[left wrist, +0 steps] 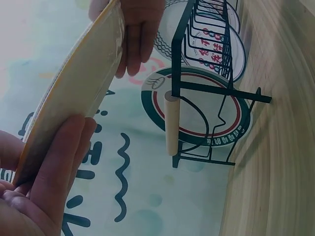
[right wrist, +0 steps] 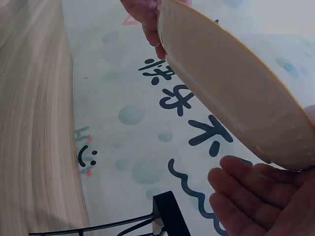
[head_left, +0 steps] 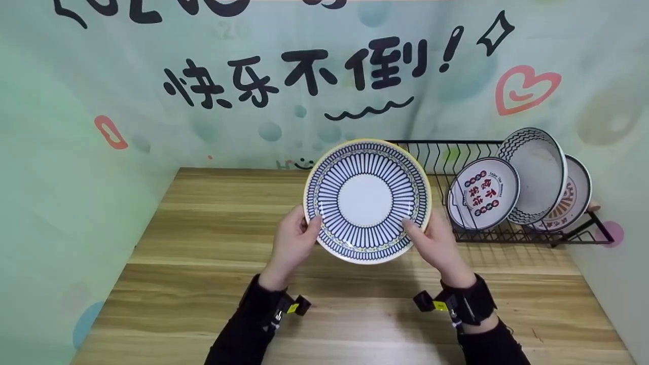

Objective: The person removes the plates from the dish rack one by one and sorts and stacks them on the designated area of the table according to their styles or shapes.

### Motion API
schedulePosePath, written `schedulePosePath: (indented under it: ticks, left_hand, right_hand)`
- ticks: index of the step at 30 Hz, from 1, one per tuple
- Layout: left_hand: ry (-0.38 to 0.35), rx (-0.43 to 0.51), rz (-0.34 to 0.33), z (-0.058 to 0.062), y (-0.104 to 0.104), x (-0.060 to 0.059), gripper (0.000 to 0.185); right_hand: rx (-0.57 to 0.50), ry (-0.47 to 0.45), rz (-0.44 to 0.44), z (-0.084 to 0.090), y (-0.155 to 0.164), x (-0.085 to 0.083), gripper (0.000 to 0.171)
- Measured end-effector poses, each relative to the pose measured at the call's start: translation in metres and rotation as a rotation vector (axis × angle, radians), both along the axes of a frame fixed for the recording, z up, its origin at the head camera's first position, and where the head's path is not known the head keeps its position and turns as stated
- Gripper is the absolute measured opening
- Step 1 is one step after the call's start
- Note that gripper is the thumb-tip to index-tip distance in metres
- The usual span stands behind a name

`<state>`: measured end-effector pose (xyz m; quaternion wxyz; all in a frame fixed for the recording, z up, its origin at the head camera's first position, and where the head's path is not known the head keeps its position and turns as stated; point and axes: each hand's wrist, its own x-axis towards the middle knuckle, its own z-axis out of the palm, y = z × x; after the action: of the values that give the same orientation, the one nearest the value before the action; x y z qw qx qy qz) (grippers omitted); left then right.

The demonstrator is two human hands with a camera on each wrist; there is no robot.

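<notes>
A round plate [head_left: 367,200] with blue radial stripes, a white centre and a yellow rim is held upright above the wooden table, its face toward me. My left hand [head_left: 296,235] grips its lower left edge, thumb on the face. My right hand [head_left: 431,241] grips the lower right edge the same way. In the left wrist view the plate's cream back [left wrist: 74,88] shows edge-on, with the fingers of my left hand [left wrist: 59,172] behind it. The right wrist view shows the plate's underside [right wrist: 231,83] and fingers of my right hand [right wrist: 251,196] below it.
A black wire dish rack [head_left: 507,233] stands at the back right of the table [head_left: 203,263] and holds three patterned dishes [head_left: 484,192] on edge. A printed backdrop [head_left: 304,76] closes the back and sides. The rack also shows in the left wrist view [left wrist: 206,88].
</notes>
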<state>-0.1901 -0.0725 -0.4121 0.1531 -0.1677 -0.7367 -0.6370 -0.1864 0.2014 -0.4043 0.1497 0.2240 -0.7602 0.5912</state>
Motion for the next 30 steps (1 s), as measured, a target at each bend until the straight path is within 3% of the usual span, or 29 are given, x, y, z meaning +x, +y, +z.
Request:
schedulePosePath:
  ticks: [5,10,20,30]
  left_hand:
    - [-0.018,-0.008,0.011,0.003,-0.004,0.000,0.015]
    - [-0.052,-0.020,0.025,0.006,-0.009,0.001,0.015]
    - [-0.062,-0.029,0.082,0.007,-0.021,-0.005,0.015]
    - [-0.118,0.001,0.130,0.011,-0.035,-0.009,0.016]
  right_hand:
    - [0.022,-0.001,-0.008,-0.001,-0.001,0.001,0.057]
    - [0.071,0.021,-0.047,0.002,-0.001,0.002,0.052]
    - [0.250,0.263,-0.196,0.013,0.013,0.003,0.056]
    - [0.308,0.327,-0.261,0.018,0.021,0.005,0.060]
